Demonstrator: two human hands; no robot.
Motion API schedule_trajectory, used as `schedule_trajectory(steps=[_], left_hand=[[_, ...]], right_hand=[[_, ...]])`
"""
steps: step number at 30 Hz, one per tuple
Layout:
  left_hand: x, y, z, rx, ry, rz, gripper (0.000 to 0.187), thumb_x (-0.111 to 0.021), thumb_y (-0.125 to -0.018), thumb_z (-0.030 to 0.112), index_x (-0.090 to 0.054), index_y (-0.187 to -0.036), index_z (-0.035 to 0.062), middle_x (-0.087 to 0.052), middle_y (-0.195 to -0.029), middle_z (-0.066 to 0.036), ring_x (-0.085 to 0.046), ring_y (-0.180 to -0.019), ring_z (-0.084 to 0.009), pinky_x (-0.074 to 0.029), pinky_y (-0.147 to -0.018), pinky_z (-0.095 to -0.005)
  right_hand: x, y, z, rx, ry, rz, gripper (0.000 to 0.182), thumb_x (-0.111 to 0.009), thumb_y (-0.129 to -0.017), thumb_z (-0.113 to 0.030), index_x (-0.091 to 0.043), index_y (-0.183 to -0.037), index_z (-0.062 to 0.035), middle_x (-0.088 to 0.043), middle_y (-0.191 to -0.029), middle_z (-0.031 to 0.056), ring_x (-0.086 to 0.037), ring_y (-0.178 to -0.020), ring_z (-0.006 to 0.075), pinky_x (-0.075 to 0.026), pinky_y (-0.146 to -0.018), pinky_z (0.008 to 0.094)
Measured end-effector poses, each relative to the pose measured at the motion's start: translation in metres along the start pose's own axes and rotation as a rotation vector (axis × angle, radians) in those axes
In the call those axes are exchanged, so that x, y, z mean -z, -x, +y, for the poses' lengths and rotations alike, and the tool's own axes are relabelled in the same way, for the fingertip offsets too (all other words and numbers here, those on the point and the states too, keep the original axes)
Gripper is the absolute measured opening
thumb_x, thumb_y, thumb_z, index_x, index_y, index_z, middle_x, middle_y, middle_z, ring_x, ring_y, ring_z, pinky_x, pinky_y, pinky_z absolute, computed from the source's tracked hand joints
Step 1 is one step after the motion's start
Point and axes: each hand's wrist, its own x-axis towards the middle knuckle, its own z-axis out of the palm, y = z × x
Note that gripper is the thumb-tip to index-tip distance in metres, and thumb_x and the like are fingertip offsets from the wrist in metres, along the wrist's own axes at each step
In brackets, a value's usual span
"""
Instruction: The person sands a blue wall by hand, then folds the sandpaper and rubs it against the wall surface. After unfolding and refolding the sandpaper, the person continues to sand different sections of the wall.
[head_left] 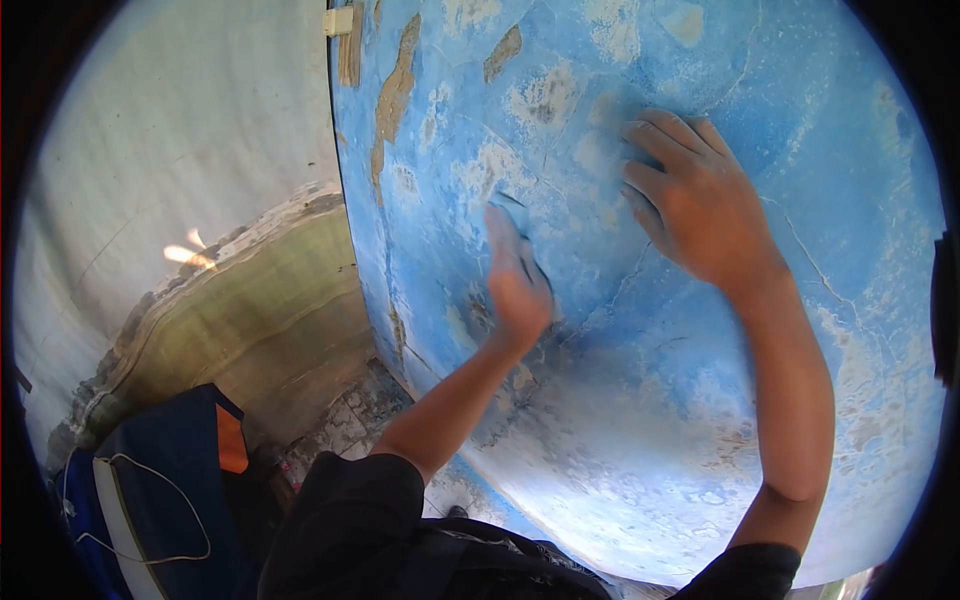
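Note:
Against the blue wall (620, 310), my left hand (517, 295) presses a small folded sheet that looks like sandpaper (511, 208). One bluish corner of it sticks out past the fingertips, and a dark edge shows along the palm. Slight motion blur softens this hand. Higher and to the right, my right hand (695, 200) rests on the same wall with its fingers bent a little and spread apart. Nothing shows in it. Around both hands the paint is worn, with pale patches and thin cracks.
Brown bare patches (395, 95) mark the wall's left part. A pale wall with a greenish lower band (270, 290) meets it at the corner. At lower left stands a dark blue box-like thing (160, 450) with an orange panel and a white cord (195, 500). Tiled floor (355, 420) shows below.

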Motion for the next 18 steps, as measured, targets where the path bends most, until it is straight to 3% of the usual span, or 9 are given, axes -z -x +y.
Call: schedule_trajectory(steps=[2, 6, 8, 9, 11, 14, 15, 18], left_hand=[[-0.001, 0.045, 0.018, -0.293, 0.088, -0.117, 0.052, -0.043, -0.112, 0.003, -0.037, -0.16, -0.0161, -0.034, -0.166, -0.04, -0.038, -0.154, -0.0514, -0.041, -0.123, -0.047], [-0.001, 0.009, 0.012, -0.283, 0.078, -0.114, 0.052, -0.044, -0.111, 0.003, -0.038, -0.159, -0.0163, -0.036, -0.165, -0.04, -0.038, -0.154, -0.0518, -0.044, -0.121, -0.0469], [-0.012, -0.009, 0.037, -0.039, 0.038, 0.042, 0.051, -0.043, -0.111, 0.003, -0.04, -0.159, -0.0163, -0.037, -0.164, -0.041, -0.039, -0.154, -0.0522, -0.045, -0.12, -0.047], [-0.014, 0.007, 0.045, -0.045, 0.044, 0.042, 0.051, -0.043, -0.111, 0.003, -0.04, -0.159, -0.0163, -0.037, -0.164, -0.041, -0.039, -0.154, -0.0522, -0.045, -0.12, -0.047], [-0.011, 0.059, 0.058, -0.266, 0.146, -0.097, 0.05, -0.042, -0.111, 0.001, -0.04, -0.158, -0.0167, -0.037, -0.164, -0.042, -0.038, -0.154, -0.0523, -0.043, -0.122, -0.0487], [0.005, 0.066, 0.014, -0.378, 0.089, -0.21, 0.05, -0.041, -0.113, 0.004, -0.04, -0.159, -0.0166, -0.037, -0.163, -0.042, -0.038, -0.155, -0.0519, -0.042, -0.123, -0.0502], [0.005, 0.053, 0.01, -0.38, 0.1, -0.205, 0.05, -0.041, -0.113, 0.004, -0.04, -0.159, -0.0166, -0.037, -0.163, -0.042, -0.038, -0.155, -0.0519, -0.042, -0.123, -0.0502], [-0.01, 0.027, 0.018, -0.066, 0.071, 0.013, 0.05, -0.042, -0.112, 0.004, -0.042, -0.158, -0.0158, -0.038, -0.164, -0.042, -0.035, -0.155, -0.0549, -0.039, -0.124, -0.0513]], right_hand=[[0.012, 0.006, 0.007, 0.031, 0.005, -0.034, 0.012, -0.082, -0.084, -0.01, -0.08, -0.094, -0.0054, -0.072, -0.129, 0.0084, -0.063, -0.129, 0.0258, -0.049, -0.111, 0.0403], [0.025, 0.021, 0.012, 0.045, 0.021, -0.02, 0.012, -0.081, -0.084, -0.009, -0.079, -0.095, -0.0053, -0.072, -0.131, 0.0089, -0.063, -0.13, 0.0265, -0.049, -0.111, 0.0409], [0.031, 0.03, 0.013, 0.046, 0.016, -0.021, 0.014, -0.081, -0.083, -0.01, -0.08, -0.096, -0.0053, -0.072, -0.132, 0.0093, -0.063, -0.129, 0.0269, -0.049, -0.111, 0.0411], [0.033, 0.033, 0.013, 0.044, 0.024, -0.019, 0.014, -0.081, -0.083, -0.01, -0.08, -0.096, -0.0053, -0.072, -0.132, 0.0093, -0.063, -0.129, 0.0269, -0.049, -0.111, 0.0411], [0.034, 0.035, 0.014, 0.072, 0.035, -0.036, 0.014, -0.08, -0.083, -0.011, -0.079, -0.095, -0.0053, -0.072, -0.13, 0.0095, -0.063, -0.129, 0.0264, -0.049, -0.11, 0.0407], [0.026, 0.029, 0.004, 0.004, -0.017, 0.01, 0.011, -0.078, -0.083, -0.013, -0.078, -0.092, -0.0056, -0.073, -0.125, 0.0097, -0.063, -0.126, 0.0262, -0.05, -0.108, 0.0404], [0.023, 0.029, 0.0, 0.007, -0.006, 0.007, 0.011, -0.078, -0.083, -0.013, -0.078, -0.092, -0.0056, -0.073, -0.125, 0.0097, -0.063, -0.126, 0.0262, -0.05, -0.108, 0.0404], [0.018, 0.032, -0.005, 0.023, -0.072, -0.067, 0.009, -0.077, -0.084, -0.013, -0.077, -0.089, -0.0057, -0.073, -0.121, 0.0093, -0.063, -0.124, 0.0261, -0.049, -0.108, 0.0402]])
